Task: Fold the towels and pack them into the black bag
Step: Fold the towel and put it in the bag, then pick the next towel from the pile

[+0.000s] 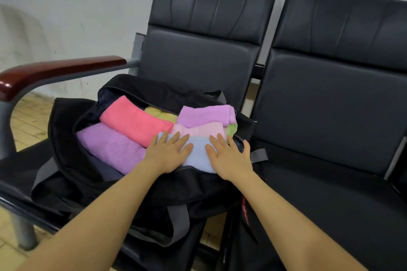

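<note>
Two hands: left hand (168,153) and right hand (229,156), fingers straight, flat on the pale blue towel (198,154), gripping nothing.
Towels: folded, filling the open black bag (72,138).
Bag: on a black waiting-room seat (19,169).

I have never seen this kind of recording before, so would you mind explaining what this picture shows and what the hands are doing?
There is no machine here: a person wears a camera on the head, looking down at their own hands. A black bag lies open on a black bench seat. Folded towels fill it: pink, two purple, pale pink, green and yellow. The left hand and right hand lie flat on a light blue towel, pressing it down. Nothing is gripped.
</note>
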